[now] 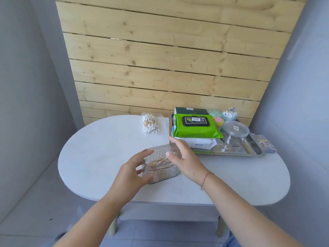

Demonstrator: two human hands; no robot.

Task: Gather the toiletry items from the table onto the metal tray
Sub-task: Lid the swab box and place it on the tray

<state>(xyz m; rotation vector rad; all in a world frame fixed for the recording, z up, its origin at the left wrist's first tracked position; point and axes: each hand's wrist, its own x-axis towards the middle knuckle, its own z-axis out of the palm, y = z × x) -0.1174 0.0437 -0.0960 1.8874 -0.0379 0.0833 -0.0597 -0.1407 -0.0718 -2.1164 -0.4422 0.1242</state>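
Note:
A clear ribbed plastic box [161, 166] with cotton swabs inside sits near the middle of the white table [99, 148]. My left hand [130, 173] curls round its left side. My right hand [183, 157] lies over its right rim, fingers spread and thumb on top. The metal tray [254, 152] at the back right carries a green wipes pack [195, 127] stacked on a white wipes pack [197, 143], a dark green box [191, 111], a clear lidded jar [235, 134], a pink sponge [219, 120] and a cup of swabs [229, 115]. A clear bag of cotton swabs [151, 123] lies left of the tray.
A small colourful box [265, 141] lies on the table just right of the tray. A wooden slat wall [169, 59] stands behind the table, with grey walls on both sides. The table's front edge is close to my forearms.

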